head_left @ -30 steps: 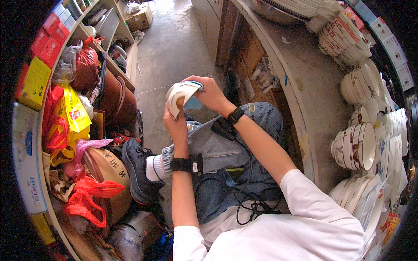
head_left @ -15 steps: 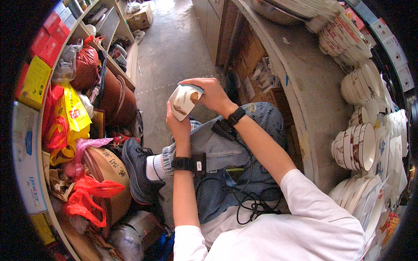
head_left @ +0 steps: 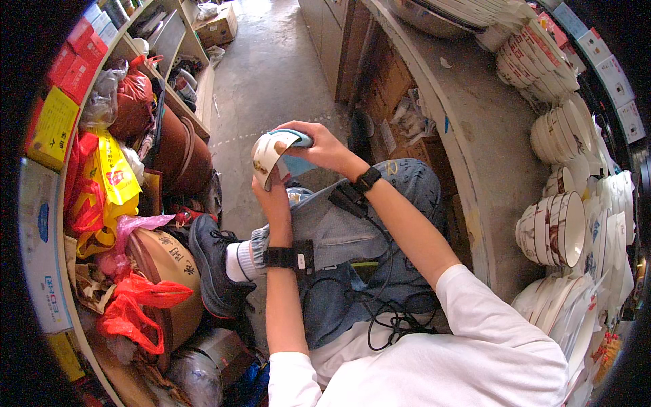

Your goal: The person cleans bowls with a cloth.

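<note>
Holding a white bowl-like piece (head_left: 265,153) in both hands, mid-scene, raised above the aisle floor (head_left: 254,81) and just to the far side of the jeans (head_left: 339,237). Marked with brown patterns on the curved white face, tilted, one edge toward the left hand. Pale blue showing at right edge and underneath; can't tell if lining or separate sheet.

Left hand (head_left: 271,188): partly closed on the near edge, gripping from below; fingers mostly hidden behind the piece. Right hand (head_left: 321,146): curled over the far right edge, closed down to the thickness of the piece, touching pale blue part. Exact fingertip contact hard to tell for both.

On both wrists: black bands, right one (head_left: 368,180) and left one (head_left: 288,258). Across the lap: black cable (head_left: 397,332). To the left: dark shoe (head_left: 215,261), tan rounded container (head_left: 178,261) just beside it, red plastic bag (head_left: 139,312) against that, yellow bag (head_left: 122,169) farther off. To the right: concrete ledge (head_left: 498,156) with stacked bowls (head_left: 550,229), plus plates (head_left: 553,302) nearer. Far left: cardboard box (head_left: 215,28) on the floor.
</note>
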A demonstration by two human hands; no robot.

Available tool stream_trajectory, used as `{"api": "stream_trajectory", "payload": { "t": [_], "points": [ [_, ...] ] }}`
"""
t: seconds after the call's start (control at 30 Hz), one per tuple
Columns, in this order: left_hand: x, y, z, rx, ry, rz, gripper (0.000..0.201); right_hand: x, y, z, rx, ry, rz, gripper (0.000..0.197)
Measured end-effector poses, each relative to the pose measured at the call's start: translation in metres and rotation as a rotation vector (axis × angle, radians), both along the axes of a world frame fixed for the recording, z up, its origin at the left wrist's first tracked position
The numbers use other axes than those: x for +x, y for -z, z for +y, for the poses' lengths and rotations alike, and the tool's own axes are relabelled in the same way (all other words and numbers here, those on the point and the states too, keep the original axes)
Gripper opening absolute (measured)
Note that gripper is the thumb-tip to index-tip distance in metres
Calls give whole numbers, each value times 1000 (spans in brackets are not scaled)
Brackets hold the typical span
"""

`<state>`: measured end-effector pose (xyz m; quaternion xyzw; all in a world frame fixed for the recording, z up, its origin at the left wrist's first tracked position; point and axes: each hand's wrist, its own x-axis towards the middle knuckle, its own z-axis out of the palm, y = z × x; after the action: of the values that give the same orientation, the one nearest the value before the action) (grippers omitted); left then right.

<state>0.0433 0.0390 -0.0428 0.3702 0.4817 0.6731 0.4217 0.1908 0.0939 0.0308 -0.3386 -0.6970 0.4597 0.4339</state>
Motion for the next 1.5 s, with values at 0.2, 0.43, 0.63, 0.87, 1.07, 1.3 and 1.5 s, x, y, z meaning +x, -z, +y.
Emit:
{"api": "stream_trajectory", "payload": {
  "t": [0.2, 0.43, 0.63, 0.87, 1.07, 1.3, 1.5],
  "points": [
    [-1, -9, -1, 17, 147, -6, 36, -2, -5, -3, 123, 112, -49, 31],
    [-1, -11, 0, -79, 184, 128, 27, -1, -9, -4, 421, 268, -149, 31],
    [-3, -12, 0, -54, 124, 303, 28, -1, -12, -3, 443, 230, -152, 34],
    [6, -35, -4, 60, 112, 184, 32, -2, -8, -2, 189, 397, -45, 24],
    [4, -10, 0, -35, 164, 24, 32, -3, -4, -2, 144, 287, -136, 26],
    [2, -12, -1, -24, 180, -35, 26, 1, -13, -7, 384, 274, -225, 33],
    [-4, -16, -1, -8, 94, 386, 27, -2, -17, -10, 444, 239, -254, 37]
  ]
}}
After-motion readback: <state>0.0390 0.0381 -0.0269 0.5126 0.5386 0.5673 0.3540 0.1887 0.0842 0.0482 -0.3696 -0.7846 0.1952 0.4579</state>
